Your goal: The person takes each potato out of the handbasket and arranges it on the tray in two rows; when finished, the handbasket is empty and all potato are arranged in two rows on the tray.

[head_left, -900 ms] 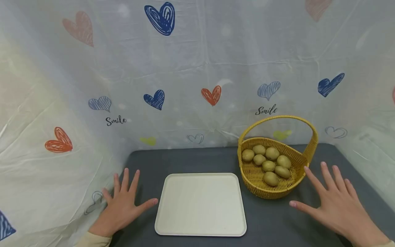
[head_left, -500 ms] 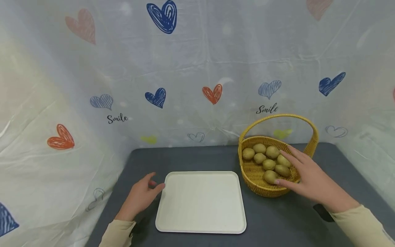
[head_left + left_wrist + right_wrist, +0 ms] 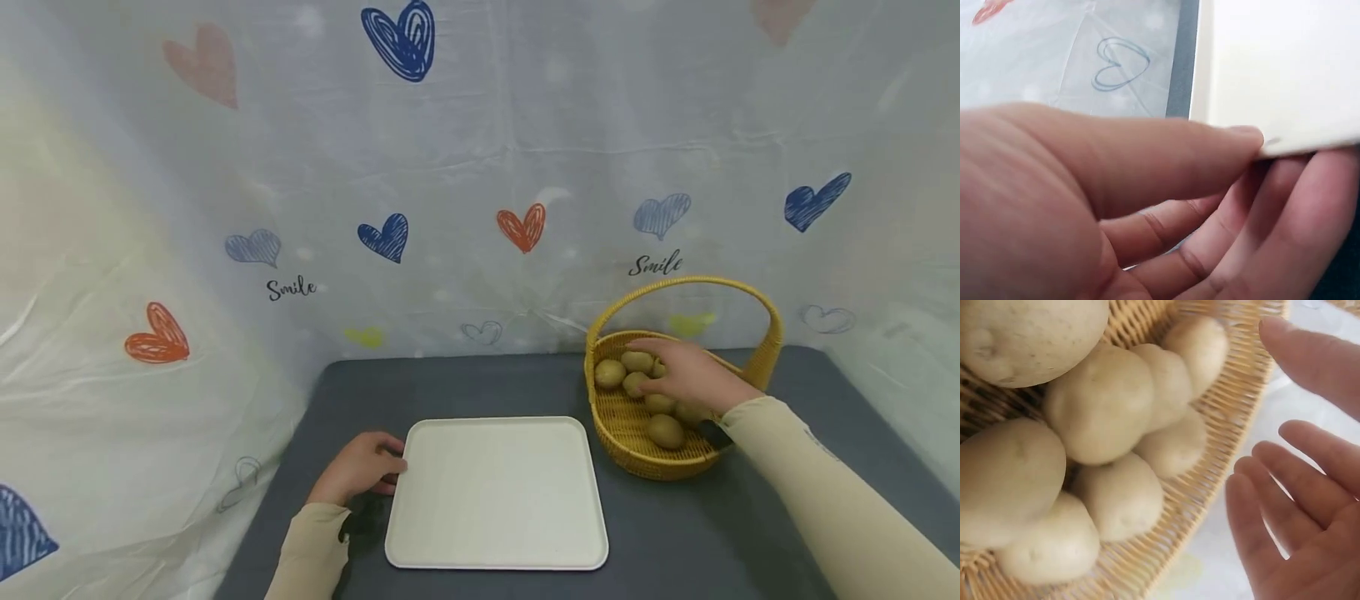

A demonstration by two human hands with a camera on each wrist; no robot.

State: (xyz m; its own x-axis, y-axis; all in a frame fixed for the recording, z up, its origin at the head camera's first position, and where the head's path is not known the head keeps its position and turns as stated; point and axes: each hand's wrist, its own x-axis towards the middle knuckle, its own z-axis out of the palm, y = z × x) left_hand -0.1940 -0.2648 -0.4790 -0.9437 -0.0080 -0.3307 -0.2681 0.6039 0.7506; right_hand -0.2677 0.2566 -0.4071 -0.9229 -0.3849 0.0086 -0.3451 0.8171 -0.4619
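Observation:
A white rectangular tray (image 3: 495, 492) lies on the dark table. My left hand (image 3: 358, 467) pinches its left edge; in the left wrist view the thumb (image 3: 1210, 153) lies on top and the fingers (image 3: 1329, 194) are beneath. To the right of the tray stands a yellow wicker basket (image 3: 645, 468) with a tall arched handle, holding several potatoes (image 3: 665, 432). My right hand (image 3: 686, 375) is over the basket, hiding some of the potatoes. Its fingers are spread and relaxed in the right wrist view, apart from the nearest potato (image 3: 1197, 356), with nothing held.
The basket handle (image 3: 765, 350) arches up close to the right forearm. Behind the table (image 3: 465, 387) hangs a pale curtain (image 3: 450, 167) printed with hearts, and it also closes off both sides.
Both hands were spread wide at the sides. The left has moved right and taken hold of the tray's edge; the right has moved left and forward over the basket.

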